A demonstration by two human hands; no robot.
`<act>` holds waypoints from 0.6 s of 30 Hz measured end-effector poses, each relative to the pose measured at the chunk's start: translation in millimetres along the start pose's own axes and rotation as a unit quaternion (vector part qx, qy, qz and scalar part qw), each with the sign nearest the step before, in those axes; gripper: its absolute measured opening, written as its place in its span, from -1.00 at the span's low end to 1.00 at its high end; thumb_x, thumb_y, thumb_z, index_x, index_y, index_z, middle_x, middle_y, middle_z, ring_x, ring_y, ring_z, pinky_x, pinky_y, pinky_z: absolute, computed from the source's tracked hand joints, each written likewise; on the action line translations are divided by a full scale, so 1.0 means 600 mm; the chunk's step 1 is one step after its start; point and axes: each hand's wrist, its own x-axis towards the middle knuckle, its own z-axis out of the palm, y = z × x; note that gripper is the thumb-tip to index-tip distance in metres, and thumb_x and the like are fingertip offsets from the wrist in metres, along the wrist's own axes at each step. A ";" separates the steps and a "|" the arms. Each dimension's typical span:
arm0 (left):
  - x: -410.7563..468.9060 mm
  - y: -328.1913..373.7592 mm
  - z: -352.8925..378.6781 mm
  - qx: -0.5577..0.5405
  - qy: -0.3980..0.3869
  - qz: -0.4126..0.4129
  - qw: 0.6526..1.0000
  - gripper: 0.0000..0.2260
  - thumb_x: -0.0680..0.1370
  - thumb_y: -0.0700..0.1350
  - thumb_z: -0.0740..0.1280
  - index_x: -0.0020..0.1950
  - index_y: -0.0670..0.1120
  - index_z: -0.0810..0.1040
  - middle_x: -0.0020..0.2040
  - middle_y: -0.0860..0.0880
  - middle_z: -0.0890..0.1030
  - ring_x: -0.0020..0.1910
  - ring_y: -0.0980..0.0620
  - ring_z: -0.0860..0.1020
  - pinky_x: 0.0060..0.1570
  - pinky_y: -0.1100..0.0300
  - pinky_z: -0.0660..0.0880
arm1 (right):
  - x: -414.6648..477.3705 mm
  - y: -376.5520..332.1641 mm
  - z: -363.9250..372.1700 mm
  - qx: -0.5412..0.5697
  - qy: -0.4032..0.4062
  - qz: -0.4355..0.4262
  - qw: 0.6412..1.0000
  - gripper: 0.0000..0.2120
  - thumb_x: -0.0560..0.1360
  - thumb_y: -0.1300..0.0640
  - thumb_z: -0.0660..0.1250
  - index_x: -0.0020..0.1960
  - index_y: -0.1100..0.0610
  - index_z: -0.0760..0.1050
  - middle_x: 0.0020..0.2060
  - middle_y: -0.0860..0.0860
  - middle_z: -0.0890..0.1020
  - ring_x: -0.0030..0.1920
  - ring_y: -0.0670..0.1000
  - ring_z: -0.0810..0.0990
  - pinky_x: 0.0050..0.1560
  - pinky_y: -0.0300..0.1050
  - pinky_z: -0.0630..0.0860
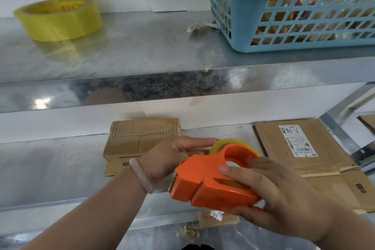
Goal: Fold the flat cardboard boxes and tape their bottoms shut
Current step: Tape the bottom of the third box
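Head view: both hands are busy with the orange dispenser point(211, 180), held in the air over the lower shelf point(50, 168), and neither touches any cardboard. The right hand point(269, 195) clasps the dispenser's body, fingers curled over the top and thumb beneath. The left hand point(174, 154) reaches round the far side, its fingers stretched out against the yellowish roll point(229, 142) seated in the dispenser. It seems to touch rather than clasp, though its thumb is hidden.

I would say this is the readying of the tape, not yet the taping: the roll is being settled or its loose end sought. The next move calls for drawing that end out to the blade at the dispenser's left, then carrying the tool to a box bottom whose flaps are closed and held flat.

From the hands, the box point(142, 140) lies at eleven o'clock, just behind the left hand on the same shelf. It is squared up, and whether it is taped I cannot tell. The flat cardboard point(304, 148) with its white label lies at two o'clock, near the right hand but apart from it. A spare tape point(58, 19) sits on the upper shelf at ten o'clock, and a blue basket point(294, 12) at one o'clock.
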 end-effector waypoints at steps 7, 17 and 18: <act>-0.011 0.011 0.004 -0.029 0.091 0.031 0.995 -0.66 0.52 0.00 0.24 -0.02 -0.21 0.71 0.11 -0.17 0.67 0.09 -0.06 0.64 0.07 0.10 0.59 | -0.006 0.010 0.018 -0.010 0.037 0.019 0.999 -0.37 0.53 -0.08 0.39 0.49 -0.04 0.19 -0.16 0.01 0.66 -0.22 0.10 0.62 -0.08 0.00 0.54; -0.014 0.016 0.007 0.056 0.128 0.007 0.990 -0.74 0.45 0.08 0.37 -0.39 0.03 0.69 -0.47 0.11 0.54 -0.48 0.20 0.46 -0.39 0.31 0.40 | -0.005 0.009 0.028 0.030 0.038 0.063 0.997 -0.39 0.49 -0.13 0.37 0.45 -0.06 0.23 -0.03 -0.07 0.64 -0.11 -0.03 0.59 0.12 -0.30 0.45; -0.014 0.015 0.004 0.053 0.132 -0.001 0.990 -0.68 0.54 -0.02 0.32 -0.40 0.02 0.67 -0.49 0.10 0.51 -0.49 0.19 0.43 -0.39 0.30 0.37 | -0.005 0.008 0.029 0.051 0.040 0.087 0.994 -0.40 0.48 -0.16 0.37 0.45 -0.09 0.24 0.04 -0.13 0.60 -0.08 -0.08 0.58 0.12 -0.40 0.41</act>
